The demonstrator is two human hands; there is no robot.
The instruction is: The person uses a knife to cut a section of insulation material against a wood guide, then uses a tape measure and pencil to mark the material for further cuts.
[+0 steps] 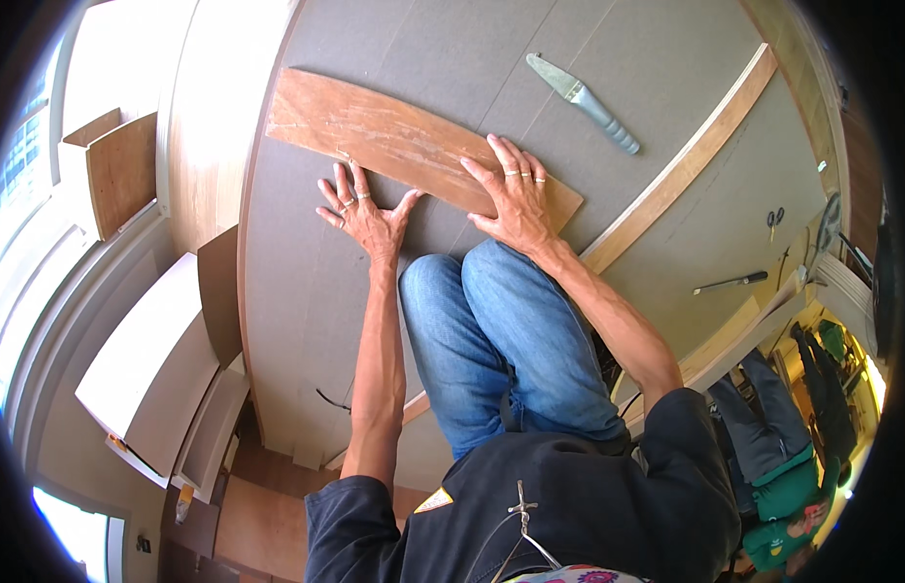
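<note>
A flat brown wooden board (375, 121) with pale scuffs or smears lies slantwise on a large grey panel (443, 49), just beyond my knees. My right hand (516, 199) rests flat on the board near its right end, fingers stretched out, holding nothing. At the board's near edge, my left hand (370, 216) has its fingers spread, with the fingertips at or close to that edge. Whether they press on it, I cannot tell. To the right of the board lies a tool with a tapered pale blade and a ribbed blue-grey handle (605, 121).
A long wooden strip (686, 155) runs across the panel on the right. Beyond it lie scissors (774, 222) and a thin tool with a black handle (732, 283). White and brown cabinet-like pieces (146, 364) stand at left. A person in green (788, 486) is at lower right.
</note>
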